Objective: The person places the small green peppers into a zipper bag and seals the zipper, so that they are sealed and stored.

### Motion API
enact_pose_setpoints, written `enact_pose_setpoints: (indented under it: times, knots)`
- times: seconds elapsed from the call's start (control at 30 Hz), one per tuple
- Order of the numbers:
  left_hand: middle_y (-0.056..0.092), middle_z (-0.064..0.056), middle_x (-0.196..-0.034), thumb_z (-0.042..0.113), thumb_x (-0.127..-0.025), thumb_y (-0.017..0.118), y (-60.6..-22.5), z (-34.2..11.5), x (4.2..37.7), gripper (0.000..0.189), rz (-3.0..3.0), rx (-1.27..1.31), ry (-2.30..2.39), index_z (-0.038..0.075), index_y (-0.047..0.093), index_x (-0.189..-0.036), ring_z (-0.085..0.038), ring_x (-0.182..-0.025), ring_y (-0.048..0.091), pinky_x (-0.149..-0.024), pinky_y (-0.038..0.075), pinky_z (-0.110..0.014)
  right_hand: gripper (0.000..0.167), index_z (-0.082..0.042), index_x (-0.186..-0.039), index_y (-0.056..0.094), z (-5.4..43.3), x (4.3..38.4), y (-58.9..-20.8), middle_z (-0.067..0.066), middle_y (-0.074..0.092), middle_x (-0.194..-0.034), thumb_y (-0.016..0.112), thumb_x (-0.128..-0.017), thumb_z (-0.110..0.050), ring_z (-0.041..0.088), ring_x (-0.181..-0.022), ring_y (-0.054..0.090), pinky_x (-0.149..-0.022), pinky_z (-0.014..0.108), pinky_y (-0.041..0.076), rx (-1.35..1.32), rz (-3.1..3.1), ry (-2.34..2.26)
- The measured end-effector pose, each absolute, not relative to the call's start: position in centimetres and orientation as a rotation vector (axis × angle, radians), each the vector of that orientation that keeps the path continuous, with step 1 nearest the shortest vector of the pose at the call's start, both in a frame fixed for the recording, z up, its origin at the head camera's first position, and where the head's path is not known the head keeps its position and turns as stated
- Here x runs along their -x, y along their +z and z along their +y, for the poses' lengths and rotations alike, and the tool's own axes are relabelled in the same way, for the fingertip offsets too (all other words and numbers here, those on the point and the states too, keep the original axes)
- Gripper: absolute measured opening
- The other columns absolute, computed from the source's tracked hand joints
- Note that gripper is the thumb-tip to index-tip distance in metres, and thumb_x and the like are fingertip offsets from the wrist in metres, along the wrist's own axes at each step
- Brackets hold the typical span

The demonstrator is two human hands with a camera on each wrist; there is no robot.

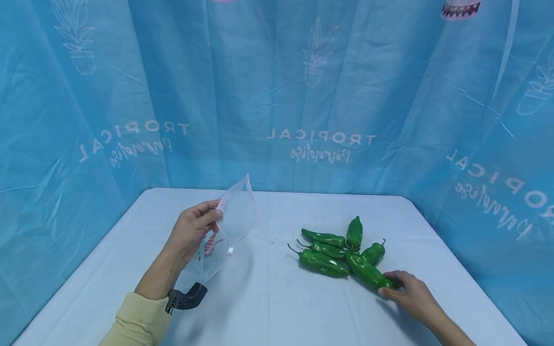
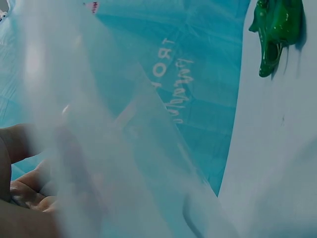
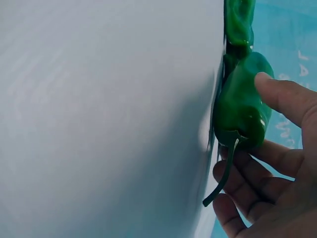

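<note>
Green pepper [image 1: 368, 272] sits at the near right side of a cluster of five other peppers [image 1: 323, 263], its stem end between the thumb and fingers of my right hand [image 1: 411, 293], which pinch it; whether it is lifted off the white table [image 1: 268, 307] I cannot tell. Well to its left, my left hand [image 1: 195, 226] pinches the rim of a clear, pink-edged bag [image 1: 238, 216], its mouth spread apart.
</note>
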State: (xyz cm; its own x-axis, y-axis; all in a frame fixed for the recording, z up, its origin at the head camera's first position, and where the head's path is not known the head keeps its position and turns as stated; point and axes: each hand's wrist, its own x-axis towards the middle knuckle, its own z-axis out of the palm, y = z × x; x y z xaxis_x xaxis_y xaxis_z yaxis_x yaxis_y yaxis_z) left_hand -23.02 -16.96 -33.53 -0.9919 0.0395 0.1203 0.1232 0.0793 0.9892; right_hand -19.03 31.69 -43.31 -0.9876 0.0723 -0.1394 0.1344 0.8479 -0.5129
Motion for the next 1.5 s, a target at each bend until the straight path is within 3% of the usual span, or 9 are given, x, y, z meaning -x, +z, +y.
enact_pose_setpoints:
  times: [0.23,0.8,1.07,1.5]
  knots:
    - [0.059,0.004,-0.097,0.029,-0.094,0.058,-33.3,-16.9,22.9,0.046,-2.278,0.166,-2.055,0.003,0.051,-0.132,-0.009,-0.074,0.054,-0.091,0.041,-0.03,0.068,0.001,-0.119,0.059,32.0,18.7,-43.4,0.01,0.065,-0.108,0.076,-0.073,-0.046,0.023,-0.096,0.062,-0.082,0.045,0.05,-0.137,2.913,-0.824]
    - [0.059,0.007,-0.088,0.027,-0.094,0.058,-33.4,-16.8,22.9,0.046,-2.269,0.172,-2.075,0.003,0.051,-0.131,-0.01,-0.073,0.054,-0.094,0.035,-0.038,0.064,-0.001,-0.12,0.059,32.0,18.5,-43.4,0.012,0.066,-0.11,0.072,-0.077,-0.046,0.023,-0.097,0.064,-0.08,0.041,0.052,-0.149,2.914,-0.936]
    - [0.058,0.007,-0.088,0.028,-0.093,0.058,-33.4,-16.8,22.8,0.046,-2.277,0.165,-2.066,0.003,0.051,-0.131,-0.01,-0.074,0.054,-0.09,0.037,-0.035,0.062,-0.001,-0.12,0.059,31.2,18.4,-42.3,0.014,0.067,-0.11,0.07,-0.079,-0.047,0.025,-0.098,0.065,-0.082,0.042,0.052,-0.106,2.931,-0.987]
    - [0.058,0.007,-0.086,0.029,-0.093,0.058,-33.4,-16.8,22.6,0.045,-2.29,0.161,-2.056,0.004,0.052,-0.131,-0.01,-0.074,0.054,-0.088,0.04,-0.032,0.058,-0.005,-0.118,0.06,28.5,19.2,-40.7,0.009,0.068,-0.108,0.071,-0.079,-0.046,0.022,-0.099,0.064,-0.075,0.036,0.054,-0.041,2.946,-1.095]
